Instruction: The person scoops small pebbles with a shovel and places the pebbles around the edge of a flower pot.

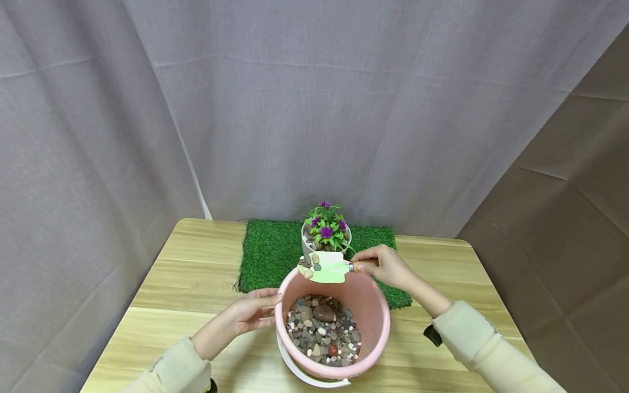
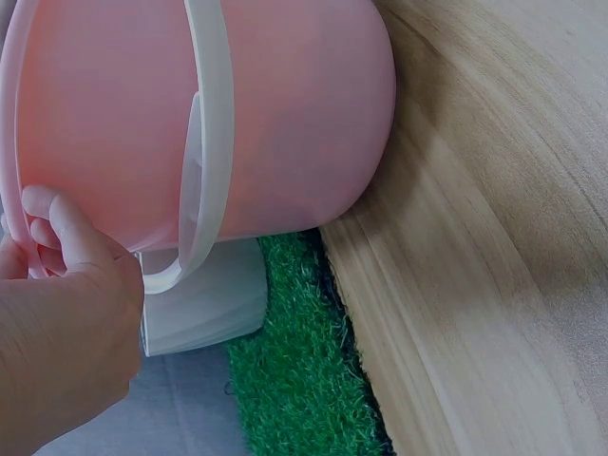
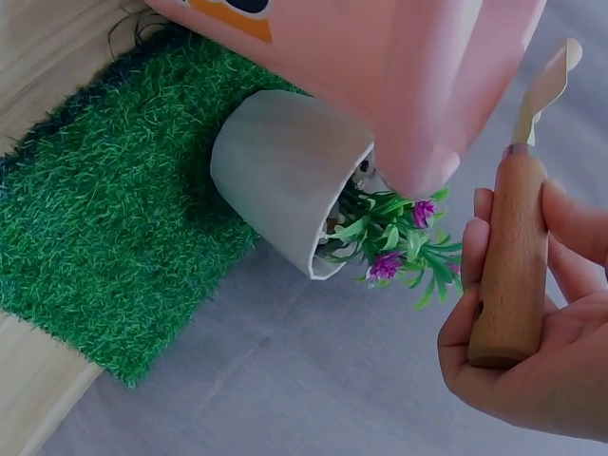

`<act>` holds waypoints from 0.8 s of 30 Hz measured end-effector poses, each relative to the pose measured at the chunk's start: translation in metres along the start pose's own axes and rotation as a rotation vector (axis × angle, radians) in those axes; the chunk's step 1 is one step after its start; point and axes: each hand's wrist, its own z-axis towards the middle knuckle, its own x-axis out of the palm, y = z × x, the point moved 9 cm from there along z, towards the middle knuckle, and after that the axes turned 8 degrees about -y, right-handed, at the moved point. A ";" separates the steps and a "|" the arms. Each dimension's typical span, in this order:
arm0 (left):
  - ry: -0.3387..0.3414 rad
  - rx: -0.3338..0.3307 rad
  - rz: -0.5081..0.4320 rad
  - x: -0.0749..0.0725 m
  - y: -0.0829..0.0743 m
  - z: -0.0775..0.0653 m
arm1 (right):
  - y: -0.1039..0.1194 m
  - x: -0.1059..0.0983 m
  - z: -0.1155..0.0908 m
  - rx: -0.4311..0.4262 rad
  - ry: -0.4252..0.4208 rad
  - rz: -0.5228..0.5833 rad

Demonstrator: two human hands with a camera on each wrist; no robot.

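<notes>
A pink bucket (image 1: 384, 327) stands at the table's front, with pebbles (image 1: 319, 331) of mixed colours and sizes on its bottom. My left hand (image 1: 251, 312) grips the bucket's rim at the left; the left wrist view shows its fingers bent over that edge. In my right hand (image 1: 388, 268) is a garden trowel (image 1: 333, 268), held by its wooden handle (image 3: 513, 266). The pale green blade is above the bucket's far rim, tip to the left, carrying several pebbles (image 1: 315, 259). Just behind the blade stands a white pot (image 3: 275, 171) with a purple-flowered plant (image 1: 326, 231).
The pot stands on a green artificial turf mat (image 1: 267, 256) at the back of the wooden table (image 1: 182, 273). The bucket's white handle (image 2: 218, 123) hangs down its near left side. Grey cloth (image 1: 314, 125) hangs behind the table.
</notes>
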 end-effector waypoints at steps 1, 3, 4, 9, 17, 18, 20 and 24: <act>-0.003 0.001 0.002 0.000 0.000 0.000 | -0.001 0.000 0.002 0.006 -0.009 0.000; -0.006 0.004 0.006 -0.001 -0.001 0.000 | -0.004 -0.001 0.004 0.020 -0.024 -0.001; -0.006 0.006 0.008 -0.001 -0.001 0.000 | -0.006 -0.002 0.005 0.030 -0.031 0.000; -0.009 0.008 0.011 -0.001 0.000 0.000 | -0.016 -0.007 0.007 0.069 -0.030 0.044; 0.006 0.012 0.018 0.001 0.000 -0.001 | -0.045 -0.036 -0.002 0.115 -0.074 0.028; 0.006 0.012 0.019 0.001 -0.001 -0.001 | -0.050 -0.039 -0.004 0.115 -0.082 0.027; 0.008 0.012 0.021 0.001 -0.001 -0.002 | -0.058 -0.046 -0.008 0.120 -0.095 0.024; 0.014 0.013 0.020 0.001 -0.001 -0.002 | -0.074 -0.055 -0.015 0.128 -0.110 0.007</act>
